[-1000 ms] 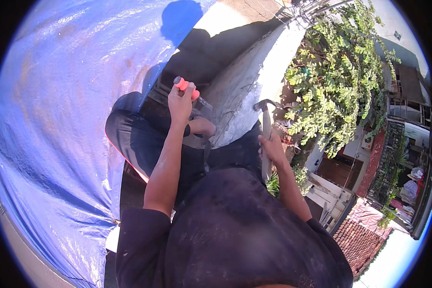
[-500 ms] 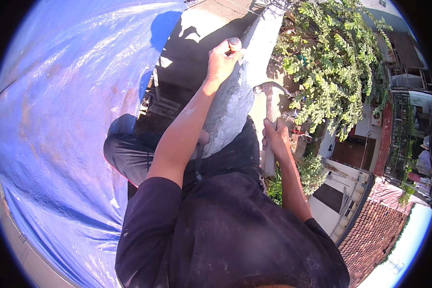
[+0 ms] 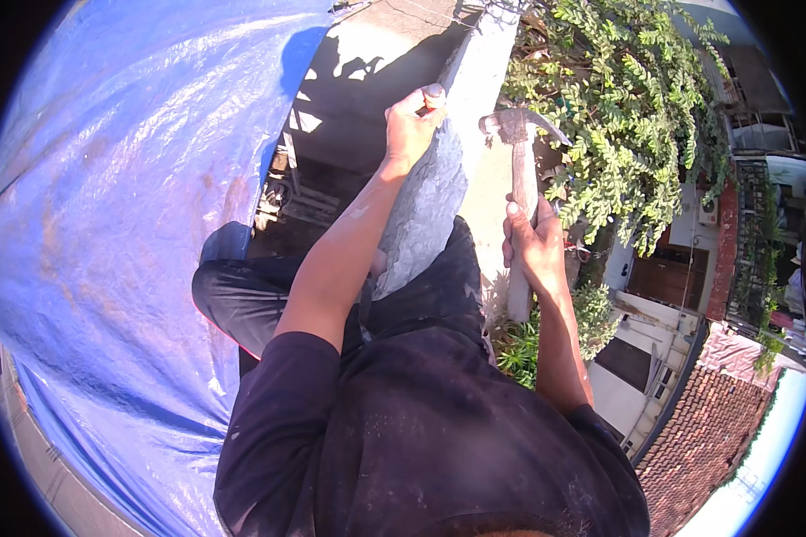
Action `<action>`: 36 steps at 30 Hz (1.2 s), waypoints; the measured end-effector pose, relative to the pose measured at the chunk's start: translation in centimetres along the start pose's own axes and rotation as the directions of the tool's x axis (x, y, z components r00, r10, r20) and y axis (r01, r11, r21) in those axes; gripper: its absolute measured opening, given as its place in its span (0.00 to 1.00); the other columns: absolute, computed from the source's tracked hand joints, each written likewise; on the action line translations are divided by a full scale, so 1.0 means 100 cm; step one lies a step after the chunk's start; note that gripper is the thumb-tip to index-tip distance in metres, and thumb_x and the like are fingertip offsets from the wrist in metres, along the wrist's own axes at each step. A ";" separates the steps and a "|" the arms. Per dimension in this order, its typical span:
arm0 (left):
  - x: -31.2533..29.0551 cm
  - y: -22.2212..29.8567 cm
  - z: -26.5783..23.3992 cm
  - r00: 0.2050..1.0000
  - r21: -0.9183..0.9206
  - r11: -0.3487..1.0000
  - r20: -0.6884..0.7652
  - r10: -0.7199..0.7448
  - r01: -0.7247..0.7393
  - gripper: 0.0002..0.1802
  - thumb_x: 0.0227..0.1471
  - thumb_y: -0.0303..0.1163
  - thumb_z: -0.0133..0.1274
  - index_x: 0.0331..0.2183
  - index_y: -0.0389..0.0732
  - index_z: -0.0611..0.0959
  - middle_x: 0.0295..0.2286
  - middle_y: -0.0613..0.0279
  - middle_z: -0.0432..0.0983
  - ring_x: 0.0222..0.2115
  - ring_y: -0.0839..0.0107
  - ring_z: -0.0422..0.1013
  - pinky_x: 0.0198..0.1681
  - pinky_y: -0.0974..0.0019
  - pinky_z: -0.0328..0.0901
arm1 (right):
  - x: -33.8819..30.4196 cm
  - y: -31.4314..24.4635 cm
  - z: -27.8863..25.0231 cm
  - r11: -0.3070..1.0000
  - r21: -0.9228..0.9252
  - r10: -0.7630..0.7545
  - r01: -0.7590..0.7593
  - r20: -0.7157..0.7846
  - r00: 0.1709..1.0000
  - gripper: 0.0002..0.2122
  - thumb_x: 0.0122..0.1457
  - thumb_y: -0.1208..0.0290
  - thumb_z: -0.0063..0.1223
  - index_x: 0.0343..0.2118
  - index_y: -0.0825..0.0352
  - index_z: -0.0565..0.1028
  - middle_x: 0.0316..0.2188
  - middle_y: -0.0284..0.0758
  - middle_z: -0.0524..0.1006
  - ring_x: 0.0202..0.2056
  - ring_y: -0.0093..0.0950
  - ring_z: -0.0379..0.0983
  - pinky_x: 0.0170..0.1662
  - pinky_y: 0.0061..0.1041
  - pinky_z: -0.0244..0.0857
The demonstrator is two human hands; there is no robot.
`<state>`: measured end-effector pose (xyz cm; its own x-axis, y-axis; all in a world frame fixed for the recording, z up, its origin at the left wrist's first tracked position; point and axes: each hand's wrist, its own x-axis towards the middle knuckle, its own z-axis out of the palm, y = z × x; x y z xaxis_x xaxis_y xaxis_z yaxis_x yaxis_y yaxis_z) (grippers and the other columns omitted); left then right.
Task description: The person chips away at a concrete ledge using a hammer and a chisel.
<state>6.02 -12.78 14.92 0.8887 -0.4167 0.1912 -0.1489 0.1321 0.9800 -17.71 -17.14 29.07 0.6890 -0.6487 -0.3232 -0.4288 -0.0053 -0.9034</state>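
I sit astride a narrow grey concrete wall point(image 3: 428, 188) with a rough, uneven top. My left hand point(image 3: 409, 132) is closed just above the wall's far part, fingers curled in and thumb on top. What it holds, if anything, is too small or hidden to name. My right hand point(image 3: 535, 243) wraps round the wooden handle of a claw hammer point(image 3: 523, 174), right of the wall. The hammer's metal head points away from me, raised and apart from both the wall and my left hand.
A large blue tarpaulin point(image 3: 134, 215) hangs along the left. Leafy branches point(image 3: 627, 107) grow close to the hammer on the right. Farther down stand houses with a tiled roof point(image 3: 698, 421). Thin wire point(image 3: 412, 13) crosses the far end.
My right hand and the hammer have moved up and slightly right, so its head is farther from the wall. My left hand stays closed, shifted only slightly.
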 end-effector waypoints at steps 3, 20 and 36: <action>-0.003 0.002 0.002 1.000 0.001 1.000 0.020 -0.015 0.015 0.06 0.50 0.26 0.66 0.32 0.36 0.85 0.25 0.70 0.80 0.28 0.84 0.72 0.37 0.72 0.70 | 0.001 -0.011 0.002 0.998 -0.025 -0.057 0.057 0.013 0.998 0.18 0.68 0.59 0.55 0.43 0.74 0.69 0.19 0.30 0.71 0.16 0.20 0.68 0.18 0.23 0.63; -0.005 0.018 0.002 0.982 0.102 0.982 0.081 -0.170 0.162 0.15 0.49 0.31 0.67 0.40 0.36 0.88 0.32 0.58 0.86 0.31 0.75 0.78 0.42 0.66 0.71 | 0.010 -0.093 0.026 0.777 -0.484 -0.448 0.402 0.023 0.894 0.20 0.69 0.60 0.52 0.49 0.75 0.69 0.20 0.40 0.76 0.20 0.28 0.75 0.24 0.30 0.67; -0.029 -0.098 -0.021 0.969 -0.459 0.886 -0.238 -0.058 -0.060 0.02 0.55 0.14 0.58 0.32 0.30 0.83 0.35 0.63 0.75 0.33 0.74 0.74 0.35 0.69 0.72 | 0.037 -0.079 0.011 0.748 -0.555 -0.434 0.364 0.006 0.901 0.16 0.71 0.60 0.49 0.41 0.73 0.69 0.15 0.28 0.70 0.16 0.19 0.66 0.20 0.24 0.62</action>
<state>5.77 -10.99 4.60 0.9735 -0.1975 0.1152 0.0140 0.5547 0.8320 -11.12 -18.66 34.72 0.8102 -0.5777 0.0995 -0.3943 -0.6626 -0.6367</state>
